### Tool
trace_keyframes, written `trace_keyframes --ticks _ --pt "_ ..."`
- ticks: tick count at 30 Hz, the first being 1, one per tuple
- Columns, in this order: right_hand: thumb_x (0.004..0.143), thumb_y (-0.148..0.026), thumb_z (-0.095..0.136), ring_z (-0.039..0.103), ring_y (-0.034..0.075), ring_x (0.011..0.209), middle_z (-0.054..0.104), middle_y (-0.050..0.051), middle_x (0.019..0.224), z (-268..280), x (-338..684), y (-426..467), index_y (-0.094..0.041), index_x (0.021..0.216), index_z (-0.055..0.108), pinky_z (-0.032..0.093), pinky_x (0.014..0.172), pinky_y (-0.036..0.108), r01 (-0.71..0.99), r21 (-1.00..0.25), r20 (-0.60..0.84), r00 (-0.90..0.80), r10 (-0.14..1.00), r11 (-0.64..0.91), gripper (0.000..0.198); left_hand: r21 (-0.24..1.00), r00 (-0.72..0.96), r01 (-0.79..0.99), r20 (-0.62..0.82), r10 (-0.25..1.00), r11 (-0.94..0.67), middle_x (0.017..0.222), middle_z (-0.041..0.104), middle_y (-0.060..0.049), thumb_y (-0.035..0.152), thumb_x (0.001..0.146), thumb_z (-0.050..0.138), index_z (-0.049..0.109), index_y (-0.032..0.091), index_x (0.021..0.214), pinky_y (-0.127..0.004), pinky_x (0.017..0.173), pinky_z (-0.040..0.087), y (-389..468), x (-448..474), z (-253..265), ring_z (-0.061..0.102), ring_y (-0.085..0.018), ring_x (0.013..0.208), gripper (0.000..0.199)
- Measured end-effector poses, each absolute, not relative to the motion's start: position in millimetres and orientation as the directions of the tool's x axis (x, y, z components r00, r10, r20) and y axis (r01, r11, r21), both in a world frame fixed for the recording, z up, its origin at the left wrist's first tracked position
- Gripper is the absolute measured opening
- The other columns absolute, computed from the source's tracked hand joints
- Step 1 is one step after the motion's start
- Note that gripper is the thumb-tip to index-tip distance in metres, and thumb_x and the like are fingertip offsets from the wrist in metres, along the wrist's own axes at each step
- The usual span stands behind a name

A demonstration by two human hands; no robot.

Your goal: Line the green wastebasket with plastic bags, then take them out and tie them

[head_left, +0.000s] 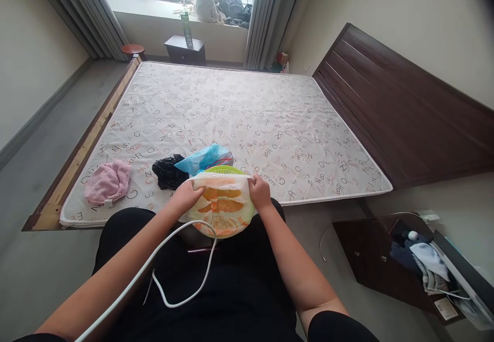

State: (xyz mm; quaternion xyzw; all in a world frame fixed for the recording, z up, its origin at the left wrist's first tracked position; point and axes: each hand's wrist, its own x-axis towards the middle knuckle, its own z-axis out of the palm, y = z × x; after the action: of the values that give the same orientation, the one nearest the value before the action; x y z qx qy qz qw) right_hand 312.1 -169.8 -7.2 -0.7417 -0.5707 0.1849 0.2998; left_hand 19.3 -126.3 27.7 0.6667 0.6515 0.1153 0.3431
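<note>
Bag (223, 205), wht w/ orange print, btwn L grip (188, 196) & R grip (261, 191)

The mattress (231, 110) is flanked on the right by the headboard (401, 100); beyond its far edge a nightstand (185, 52) is placed, on which a bottle (187, 29) is stood. On the near left corner a cloth (108, 181) is laid. To its right a crumpled bag (170, 172) is overlapped by a second bag (198, 160). Before these, a held bag (222, 208) is stretched across a basket (222, 169), between left hand (187, 197) and right hand (260, 191).
</note>
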Motion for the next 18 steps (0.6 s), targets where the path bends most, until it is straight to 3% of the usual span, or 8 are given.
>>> trace_keyframes --ticks 3,5,9,14,18 --pt "0.102 -0.048 0.041 0.051 0.021 0.068 0.059 0.003 0.069 -3 310 -157 -0.024 0.075 0.054 0.036 0.067 0.03 0.705 -0.667 -0.086 0.246 0.965 -0.239 0.039 0.544 0.132 0.837 -0.317 0.939 0.066 0.12 0.075 -0.021 0.046 0.09 0.062 0.072 0.012 0.118 -0.043 0.096 0.055 -118 20 30 0.071 -0.038 0.112 0.045" --pt "0.1 -0.053 0.044 0.052 0.021 0.069 0.061 0.003 0.069 -6 310 -149 -0.024 0.07 0.052 0.036 0.067 0.03 0.639 -0.724 -0.163 0.205 0.965 -0.258 0.043 0.528 0.162 0.848 -0.334 0.929 0.042 0.126 0.073 -0.022 0.046 0.089 0.066 0.069 0.013 0.127 -0.043 0.098 0.053 -116 21 25 0.07 -0.039 0.115 0.051" --pt "0.092 -0.055 0.053 0.056 0.02 0.071 0.061 0.002 0.067 -22 307 -137 -0.024 0.067 0.054 0.043 0.069 0.029 0.392 -0.848 -0.301 0.198 0.933 -0.357 0.04 0.537 0.226 0.844 -0.376 0.898 0.012 0.129 0.073 -0.02 0.026 0.077 0.077 0.055 0.018 0.151 -0.046 0.104 0.05 -119 22 5 0.07 -0.039 0.116 0.078" --pt "0.089 -0.058 0.046 0.058 0.018 0.07 0.065 0.002 0.073 -33 301 -133 -0.022 0.078 0.057 0.048 0.066 0.028 0.232 -0.893 -0.348 0.191 0.918 -0.387 0.039 0.732 0.236 0.679 -0.289 0.928 0.056 0.144 0.064 -0.017 0.018 0.075 0.068 0.054 0.017 0.151 -0.045 0.116 0.045 -120 18 -6 0.062 -0.034 0.131 0.077" --pt "0.086 -0.061 0.048 0.05 0.016 0.063 0.057 0.0 0.067 -27 298 -127 -0.024 0.071 0.048 0.045 0.061 0.027 0.157 -0.92 -0.33 0.187 0.925 -0.36 0.04 0.88 0.214 0.448 -0.277 0.937 0.158 0.126 0.072 -0.01 0.029 0.079 0.065 0.062 0.016 0.134 -0.043 0.107 0.053 -123 10 0 0.068 -0.029 0.117 0.057"
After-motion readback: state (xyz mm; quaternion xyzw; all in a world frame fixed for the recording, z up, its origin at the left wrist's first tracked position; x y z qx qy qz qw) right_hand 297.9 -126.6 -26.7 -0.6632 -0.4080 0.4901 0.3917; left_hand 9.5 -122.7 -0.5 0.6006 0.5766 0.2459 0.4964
